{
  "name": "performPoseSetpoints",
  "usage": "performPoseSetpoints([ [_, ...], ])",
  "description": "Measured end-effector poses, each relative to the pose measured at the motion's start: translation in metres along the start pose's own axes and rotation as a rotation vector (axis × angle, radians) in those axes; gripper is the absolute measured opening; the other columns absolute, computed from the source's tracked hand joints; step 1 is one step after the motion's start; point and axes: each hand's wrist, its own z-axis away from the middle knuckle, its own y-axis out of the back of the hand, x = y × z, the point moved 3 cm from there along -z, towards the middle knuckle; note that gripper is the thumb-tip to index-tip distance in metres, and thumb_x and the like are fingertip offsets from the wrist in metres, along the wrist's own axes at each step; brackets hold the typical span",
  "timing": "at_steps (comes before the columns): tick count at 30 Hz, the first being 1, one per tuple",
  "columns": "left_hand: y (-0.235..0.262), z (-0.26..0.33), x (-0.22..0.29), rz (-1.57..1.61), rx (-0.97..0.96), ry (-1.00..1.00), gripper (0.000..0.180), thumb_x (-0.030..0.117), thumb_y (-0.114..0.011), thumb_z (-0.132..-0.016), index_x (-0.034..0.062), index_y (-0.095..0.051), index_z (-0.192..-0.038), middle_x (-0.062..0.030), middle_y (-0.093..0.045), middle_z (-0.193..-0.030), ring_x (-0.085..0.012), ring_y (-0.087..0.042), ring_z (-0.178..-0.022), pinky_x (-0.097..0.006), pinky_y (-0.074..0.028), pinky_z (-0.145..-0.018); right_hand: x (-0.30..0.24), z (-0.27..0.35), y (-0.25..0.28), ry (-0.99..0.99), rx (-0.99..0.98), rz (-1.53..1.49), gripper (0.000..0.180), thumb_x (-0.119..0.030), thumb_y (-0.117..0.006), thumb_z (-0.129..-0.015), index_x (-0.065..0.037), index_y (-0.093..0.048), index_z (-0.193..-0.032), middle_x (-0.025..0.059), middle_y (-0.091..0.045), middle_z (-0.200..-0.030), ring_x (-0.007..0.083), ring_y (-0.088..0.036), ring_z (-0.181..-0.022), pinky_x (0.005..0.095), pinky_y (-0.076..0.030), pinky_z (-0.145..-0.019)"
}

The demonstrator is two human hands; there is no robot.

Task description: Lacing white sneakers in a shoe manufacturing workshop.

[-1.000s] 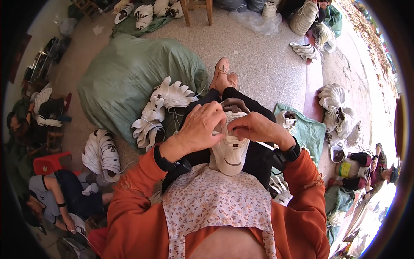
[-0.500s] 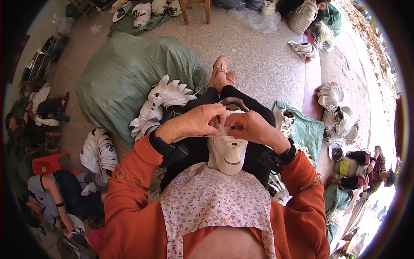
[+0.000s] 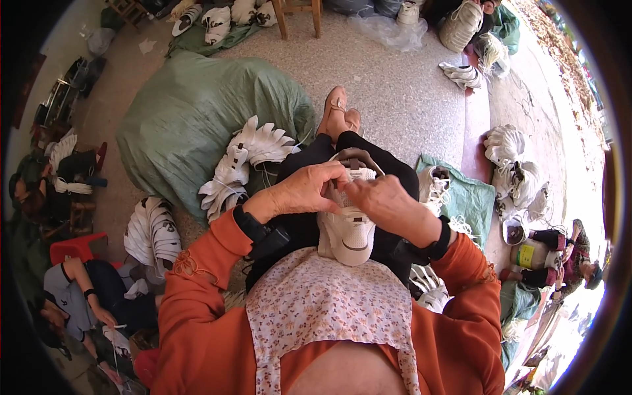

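I could steer a hand through at one o'clock, over the speckled floor. At twelve, crossed feet block me; at ten, the green sack and white shoe uppers. Left hand and right hand crowd the white shoe, its toe uncovered at six.

I saw the left hand and right hand bent over a white shoe, green sacking nearby.

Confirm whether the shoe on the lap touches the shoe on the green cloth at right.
Apart: the head view shows a black trouser leg between the lap shoe and the other shoe.
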Motion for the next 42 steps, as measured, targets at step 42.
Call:
performPoseSetpoints([
  [42,-0.037,-0.038,0.049,-0.721,0.258,-0.283,0.049,0.030,-0.081,-0.074,0.0084,-0.065,-0.115,-0.0080,-0.052,-0.120,-0.0252,-0.053,-0.112,-0.037,-0.043,-0.093,0.096,0.178,0.212,0.264,1.074,-1.784,0.029,-0.020,-0.067,-0.091,0.003,-0.050,-0.096,0.0036,-0.050,-0.088,0.0103,-0.045,-0.059,0.0280,-0.038,-0.067],
])
